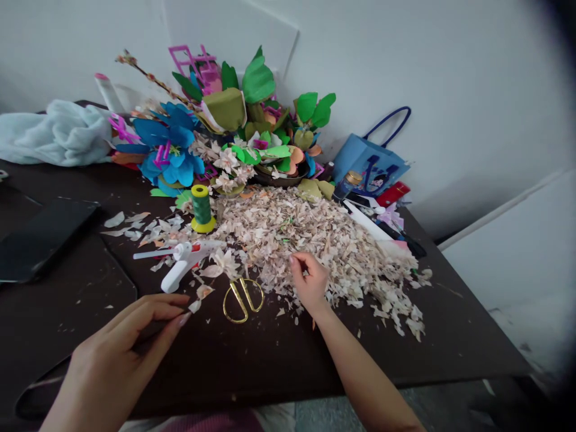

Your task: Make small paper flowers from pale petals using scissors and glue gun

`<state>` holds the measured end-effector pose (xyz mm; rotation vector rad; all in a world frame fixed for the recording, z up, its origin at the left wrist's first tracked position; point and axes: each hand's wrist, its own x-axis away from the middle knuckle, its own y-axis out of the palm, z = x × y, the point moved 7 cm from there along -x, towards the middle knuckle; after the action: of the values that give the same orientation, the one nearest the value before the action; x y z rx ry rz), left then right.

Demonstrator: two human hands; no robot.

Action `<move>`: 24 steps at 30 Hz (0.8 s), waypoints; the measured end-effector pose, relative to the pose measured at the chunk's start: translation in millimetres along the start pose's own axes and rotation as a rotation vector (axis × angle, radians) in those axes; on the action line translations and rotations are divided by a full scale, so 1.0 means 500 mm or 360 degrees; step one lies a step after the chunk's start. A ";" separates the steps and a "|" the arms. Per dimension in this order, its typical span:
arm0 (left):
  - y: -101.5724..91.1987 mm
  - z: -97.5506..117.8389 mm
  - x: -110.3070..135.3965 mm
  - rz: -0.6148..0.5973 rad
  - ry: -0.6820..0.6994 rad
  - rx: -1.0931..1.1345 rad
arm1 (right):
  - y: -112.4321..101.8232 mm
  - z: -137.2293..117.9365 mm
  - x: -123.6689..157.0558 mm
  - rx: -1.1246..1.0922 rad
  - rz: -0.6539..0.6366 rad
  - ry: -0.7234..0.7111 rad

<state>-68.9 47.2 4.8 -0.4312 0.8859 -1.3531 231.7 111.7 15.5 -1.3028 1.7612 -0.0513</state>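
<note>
Pinching right hand (309, 283) rests on one heap of seemingly paper scraps (288, 240).

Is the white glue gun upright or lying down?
Lying down: the white-and-red hot glue gun rests on its side on the dark tabletop, beside the pale paper scraps.

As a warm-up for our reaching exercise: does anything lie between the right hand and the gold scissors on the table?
Only loose shreds: the edge of the pale shredded pile spreads between the right hand and the gold scissors. No solid object stands in the way.
</note>
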 end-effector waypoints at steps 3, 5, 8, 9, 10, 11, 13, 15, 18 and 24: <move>0.017 0.007 -0.003 -0.0128 0.0055 -0.0027 | 0.000 -0.005 0.000 -0.0033 0.0018 -0.0020; 0.022 0.021 -0.007 -0.0119 0.0165 -0.0056 | -0.001 -0.007 0.001 -0.0040 0.0030 -0.0036; 0.034 0.042 -0.008 -0.0087 0.0348 -0.0077 | -0.001 -0.009 0.002 -0.0021 0.0032 -0.0044; 0.040 0.045 -0.007 -0.0093 0.0384 -0.0084 | -0.001 -0.010 0.003 -0.0015 0.0030 -0.0040; 0.047 0.045 -0.006 -0.0108 0.0402 -0.0098 | -0.001 -0.011 0.003 -0.0013 0.0027 -0.0040; 0.054 0.044 -0.004 -0.0122 0.0414 -0.0113 | -0.001 -0.012 0.003 -0.0017 0.0027 -0.0044; 0.063 0.039 -0.001 -0.0126 0.0436 -0.0145 | -0.001 -0.016 0.003 -0.0031 0.0033 -0.0062; 0.070 0.035 0.001 -0.0123 0.0473 -0.0182 | -0.001 -0.019 0.002 -0.0029 0.0033 -0.0075; 0.077 0.029 0.005 -0.0116 0.0515 -0.0243 | 0.001 -0.020 0.003 -0.0008 0.0024 -0.0079; 0.081 0.020 0.013 -0.0094 0.0574 -0.0281 | 0.002 -0.021 0.005 -0.0022 0.0033 -0.0105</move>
<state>-35.1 47.0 -20.2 -0.3553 1.3061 -1.4371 224.1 105.3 19.3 -1.2818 1.7212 0.0154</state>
